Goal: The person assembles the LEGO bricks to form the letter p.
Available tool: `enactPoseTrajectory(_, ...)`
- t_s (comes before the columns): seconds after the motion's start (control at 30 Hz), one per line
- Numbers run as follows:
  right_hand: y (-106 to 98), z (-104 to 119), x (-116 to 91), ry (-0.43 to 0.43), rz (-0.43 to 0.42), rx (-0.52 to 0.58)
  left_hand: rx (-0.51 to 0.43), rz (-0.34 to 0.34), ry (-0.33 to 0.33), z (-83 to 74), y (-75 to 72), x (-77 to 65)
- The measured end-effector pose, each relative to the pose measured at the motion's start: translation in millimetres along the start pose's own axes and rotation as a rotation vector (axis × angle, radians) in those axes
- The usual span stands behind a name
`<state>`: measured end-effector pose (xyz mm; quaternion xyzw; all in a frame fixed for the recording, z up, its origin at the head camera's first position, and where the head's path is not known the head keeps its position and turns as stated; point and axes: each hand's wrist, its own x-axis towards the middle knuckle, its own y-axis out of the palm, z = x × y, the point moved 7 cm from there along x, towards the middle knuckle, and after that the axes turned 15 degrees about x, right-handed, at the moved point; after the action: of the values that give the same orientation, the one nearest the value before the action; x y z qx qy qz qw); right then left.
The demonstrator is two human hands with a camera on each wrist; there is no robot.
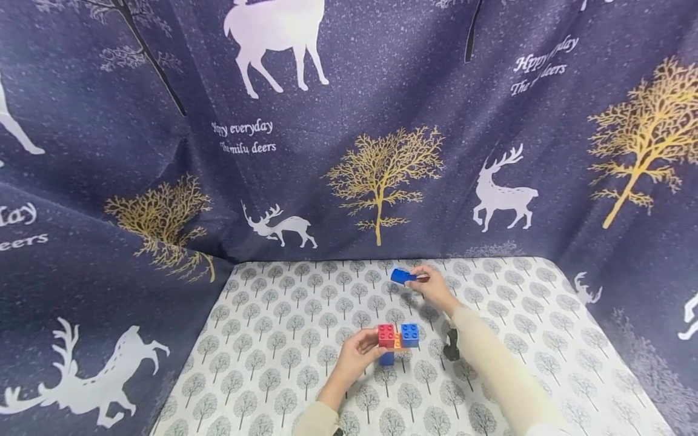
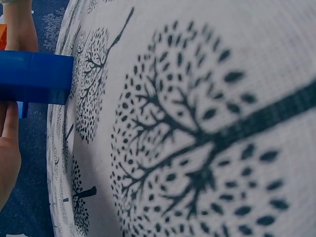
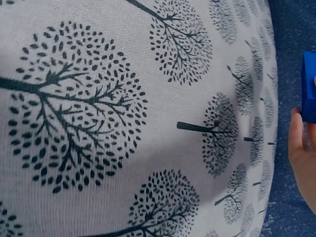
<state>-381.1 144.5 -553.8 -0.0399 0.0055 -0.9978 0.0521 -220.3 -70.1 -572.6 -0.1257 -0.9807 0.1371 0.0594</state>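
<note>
My left hand (image 1: 357,358) grips a small build of toy building bricks near the middle of the table. It has a red brick (image 1: 386,335) and a blue brick (image 1: 410,335) on top, an orange brick (image 1: 398,342) between and under them, and another blue brick (image 1: 386,358) below. Farther back, my right hand (image 1: 434,289) pinches a separate blue brick (image 1: 402,276) by its right end, above the cloth. In the left wrist view, a blue brick (image 2: 37,77) stands out beside the fingers (image 2: 10,123). Only part of a blue brick (image 3: 309,89) and the hand (image 3: 306,163) enters the right wrist view.
A white cloth with grey tree prints covers the table (image 1: 262,357). Behind it and at both sides hangs a dark blue curtain (image 1: 349,121) with deer and trees. A black device (image 1: 451,345) sits at the right forearm.
</note>
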Motion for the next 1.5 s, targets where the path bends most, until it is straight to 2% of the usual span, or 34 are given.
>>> enactPoseTrajectory(0.17,-3.4,13.6,-8.0,-0.005,0.033,-0.036,0.020,0.005,0.004,2.1,1.7,0.3)
enactPoseTrajectory(0.4,-8.1,39.1,-11.8,-0.007,0.074,-0.112,0.018,-0.005,-0.002,-0.4,0.8,9.8)
enactPoseTrajectory(0.6,-4.5,52.0,-20.2,-0.002,0.120,-0.089,0.018,-0.011,-0.010,-2.0,-0.5,10.5)
enactPoseTrajectory(0.8,7.6,65.4,-42.8,0.034,0.179,-0.071,0.007,-0.010,-0.010,-1.3,-0.2,8.0)
enactPoseTrajectory(0.87,12.9,71.7,-51.1,0.031,0.205,-0.064,-0.002,-0.009,-0.013,-7.8,-1.9,6.0)
enactPoseTrajectory(1.03,25.2,82.6,-70.8,0.012,0.271,-0.042,0.002,-0.009,-0.036,-7.2,-3.9,5.8)
enactPoseTrajectory(1.1,28.7,85.3,-79.1,0.004,0.296,-0.033,0.011,-0.008,-0.045,1.5,-2.7,7.5)
enactPoseTrajectory(1.3,35.3,89.7,-98.0,-0.034,0.348,-0.002,0.011,-0.005,-0.043,5.7,-0.8,6.1)
enactPoseTrajectory(1.4,36.0,89.2,-104.0,-0.028,0.363,-0.001,0.002,-0.004,-0.040,3.7,-0.9,6.4)
enactPoseTrajectory(1.5,34.8,86.9,-110.5,-0.014,0.361,-0.012,-0.015,0.003,-0.022,-8.3,-2.3,3.5)
